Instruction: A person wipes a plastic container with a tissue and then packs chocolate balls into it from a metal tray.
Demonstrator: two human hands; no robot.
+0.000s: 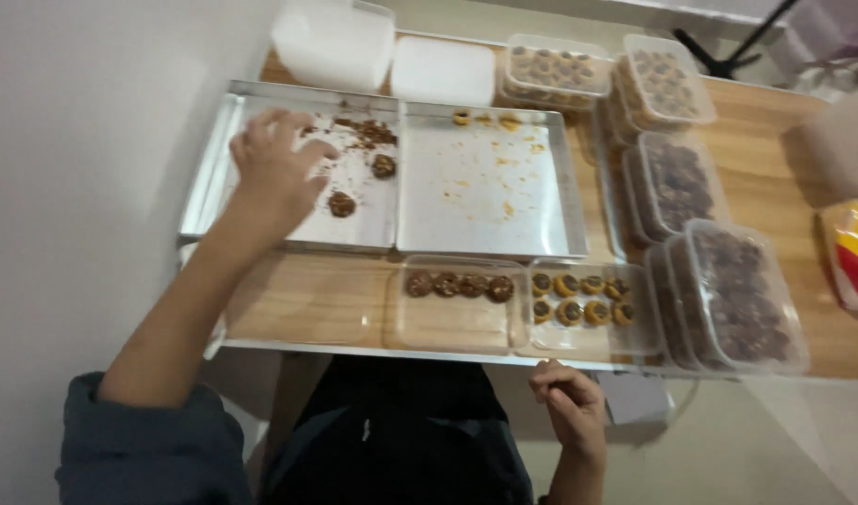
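Fingers of the right hand (567, 400) are curled in and hold nothing; it rests at the near edge of the wooden surface (307, 299). Just past it stand 2 clear boxes side by side. The left box (455, 304) has 4 brown cookies (459, 285) in a row. The right box (592, 309) has 8 yellow cookies (583, 299) with dark middles. Farther back lie 2 metal trays, touching. The left hand (274, 173) is over the left tray (214, 159), fingers spread apart, holding nothing I can see. 2 brown cookies (342, 203) lie just beside it, among crumbs (365, 133). The right tray (490, 182) has only crumbs and small bits. Off to the right, closed boxes of dark cookies (728, 290) are stacked. At the far end sit white tubs (340, 42).
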